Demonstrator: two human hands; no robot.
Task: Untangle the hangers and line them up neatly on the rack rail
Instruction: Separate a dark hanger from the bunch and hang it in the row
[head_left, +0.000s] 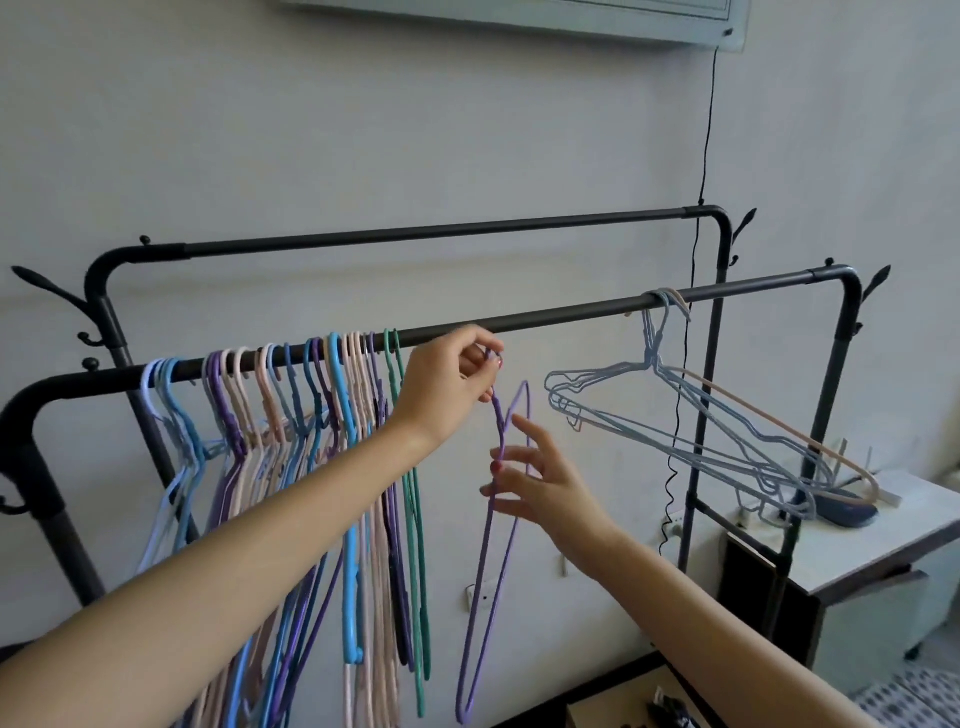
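Left hand (457, 379) pinches the hook of a thin purple wire hanger (493, 519) just below the black metal rack rail (545, 317), right hand (540, 483) open, apparently steadying it; next, hook it beside the green hangers (410, 493).

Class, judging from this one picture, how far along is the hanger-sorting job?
Done: a long row of hangers lined up on the front rail. In hand: left hand pinches a purple hanger; right hand touches it. Left: the tangled cluster further right.
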